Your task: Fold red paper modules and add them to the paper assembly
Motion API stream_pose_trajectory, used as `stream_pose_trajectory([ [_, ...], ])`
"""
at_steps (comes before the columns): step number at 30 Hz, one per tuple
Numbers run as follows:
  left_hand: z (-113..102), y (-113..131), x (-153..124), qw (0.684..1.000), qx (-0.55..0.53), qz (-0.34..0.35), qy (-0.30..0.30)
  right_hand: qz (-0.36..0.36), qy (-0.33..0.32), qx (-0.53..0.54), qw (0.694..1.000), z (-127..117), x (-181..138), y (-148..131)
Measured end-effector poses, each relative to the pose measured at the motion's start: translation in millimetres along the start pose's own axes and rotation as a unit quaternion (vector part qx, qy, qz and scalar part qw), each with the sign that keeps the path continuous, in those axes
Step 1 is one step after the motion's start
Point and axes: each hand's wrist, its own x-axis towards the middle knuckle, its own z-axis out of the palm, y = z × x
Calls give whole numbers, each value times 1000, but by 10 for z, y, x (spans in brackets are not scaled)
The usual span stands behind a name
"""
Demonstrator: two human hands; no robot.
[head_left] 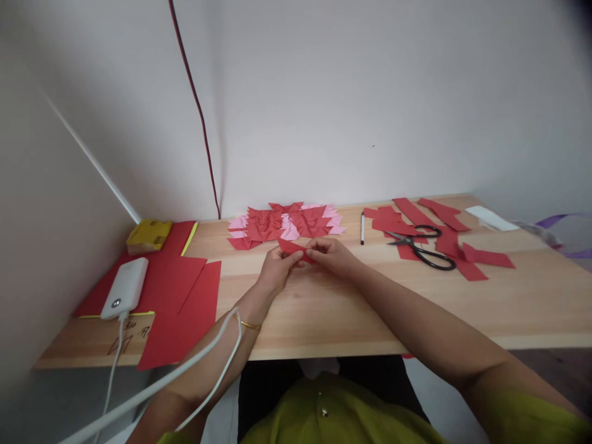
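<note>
A small folded piece of red paper (290,246) is pinched between my two hands, just above the wooden table. My left hand (279,266) grips its left and lower side with the thumb on top. On its right end, the thumb and fingers of my right hand (330,254) are closed. Part of the paper is hidden behind my fingers. Right behind my hands lies a cluster of folded red and pink paper pieces (312,221), stacked in rows with pointed ends.
Black-handled scissors (432,258) lie on cut red paper strips (411,213) at the right, near a marker (362,228) and a white strip (491,217). At left are red sheets (189,327), a white power bank (126,288) and a yellow packet (148,235). A white cable (185,371) crosses my left forearm.
</note>
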Motion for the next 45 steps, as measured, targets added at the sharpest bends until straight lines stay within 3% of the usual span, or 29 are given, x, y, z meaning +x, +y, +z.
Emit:
stream_pose_trajectory([
  [5, -14, -12, 23, 1000, -11, 12, 15, -28, 54, 16, 998, 35, 4, -35],
  [12, -2, 9, 14, 1000, -10, 16, 2, -119, 96, -155, 976, 58, 30, -137],
  [20, -17, -10, 26, 1000, -2, 14, -6, -85, 91, -118, 985, 60, 67, -26],
  [26, -35, -43, 44, 1000, 22, 16, -7, -101, 47, -98, 989, 43, 32, -78],
  [30, -31, -41, 47, 999, 37, 11, -16, -116, 59, -133, 983, 44, 0, -90],
  [34, -23, -26, 36, 999, 29, 9, -26, -107, 59, -97, 988, 46, -12, -82],
  [41, -32, -28, 30, 997, 59, 41, 23, -79, 30, -83, 993, 24, -15, -98],
  [45, -18, -16, 24, 998, 55, 36, 12, -47, 29, -73, 996, 27, -32, -110],
])
